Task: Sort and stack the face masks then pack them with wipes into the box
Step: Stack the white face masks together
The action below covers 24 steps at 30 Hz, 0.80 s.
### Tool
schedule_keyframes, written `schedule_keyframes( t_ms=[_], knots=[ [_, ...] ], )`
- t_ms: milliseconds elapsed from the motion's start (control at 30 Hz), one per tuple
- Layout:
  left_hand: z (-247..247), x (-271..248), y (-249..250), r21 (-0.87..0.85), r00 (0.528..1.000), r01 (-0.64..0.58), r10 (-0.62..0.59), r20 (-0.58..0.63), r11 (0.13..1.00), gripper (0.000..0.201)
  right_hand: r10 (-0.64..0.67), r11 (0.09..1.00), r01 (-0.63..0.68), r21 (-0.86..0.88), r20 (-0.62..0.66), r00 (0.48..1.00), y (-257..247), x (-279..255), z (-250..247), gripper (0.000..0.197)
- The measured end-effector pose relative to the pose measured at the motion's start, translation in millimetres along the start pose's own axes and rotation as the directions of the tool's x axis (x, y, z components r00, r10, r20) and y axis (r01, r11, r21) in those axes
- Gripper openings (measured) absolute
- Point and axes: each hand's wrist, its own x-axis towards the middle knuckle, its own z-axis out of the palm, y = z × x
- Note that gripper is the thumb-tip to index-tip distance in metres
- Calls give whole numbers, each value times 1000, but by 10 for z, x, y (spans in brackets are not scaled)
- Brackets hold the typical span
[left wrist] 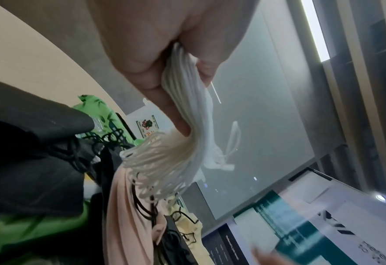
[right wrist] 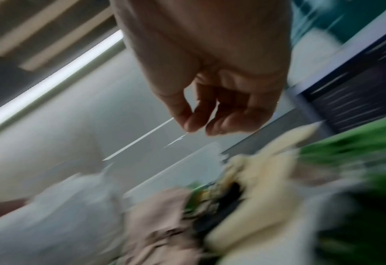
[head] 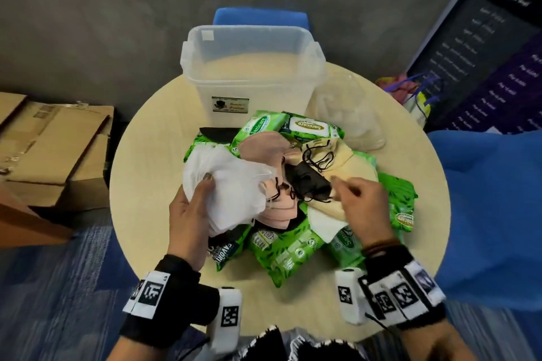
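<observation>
A heap of face masks and green wipes packs [head: 293, 246] lies in the middle of the round table [head: 152, 155]. My left hand [head: 202, 193] grips a stack of white masks [head: 234, 187] by its left end, thumb on top; the left wrist view shows that stack [left wrist: 187, 100] pinched edge-on, ear loops fanned out below. My right hand [head: 344, 189] hovers over the black mask [head: 308, 182] and cream masks [head: 337, 155], its fingers loosely curled with nothing in them [right wrist: 202, 125]. Pink masks [head: 264, 146] lie between the hands. The clear plastic box [head: 249, 91] stands behind the heap, empty.
A clear lid [head: 349, 108] lies to the right of the box. More wipes packs [head: 311, 126] sit at the box's foot. Blue chairs stand behind the table [head: 261, 17] and at the right [head: 492, 199]. Cardboard boxes [head: 58, 141] sit on the floor at left.
</observation>
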Motion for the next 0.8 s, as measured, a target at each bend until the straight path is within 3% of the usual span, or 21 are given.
schedule_keyframes(
  t_ms=[67, 133, 200, 233, 367, 467, 567, 667, 800],
  knots=[
    [-90, 27, 8, -13, 999, 10, -10, -40, 1000, 32, 160, 972, -159, -171, -9, 987, 235, -11, -239, 53],
    [-141, 39, 29, -9, 998, 4, -4, -58, 1000, 33, 364, 889, -299, -347, 140, 921, 393, -79, -312, 58],
    [-150, 36, 52, 6, 999, -16, 16, -47, 1000, 33, 465, 864, -369, -343, 263, 845, 492, -159, -242, 59],
    [-142, 28, 61, 11, 999, -28, 29, -41, 1000, 33, 463, 879, -390, -274, 298, 835, 526, -185, -184, 58],
    [-102, -37, 101, 20, 998, -49, 50, -26, 999, 29, 337, 939, -343, -9, 209, 918, 517, -222, 11, 41],
    [-101, -92, 122, 15, 997, -70, 71, -26, 997, 29, 170, 985, -169, -20, 84, 982, 331, -191, -29, 26],
    [-118, -104, 112, 38, 995, -95, 96, -23, 995, 29, -4, 996, 8, 89, -43, 999, 61, -176, -185, 20],
    [-126, -85, 103, 44, 988, -140, 142, -61, 989, 24, -131, 977, 112, 180, 99, 986, -158, -174, -334, 28],
    [-190, -52, 96, 45, 961, -227, 232, -149, 973, 17, -230, 954, 150, 259, 314, 921, -341, -211, -435, 43]
  ],
)
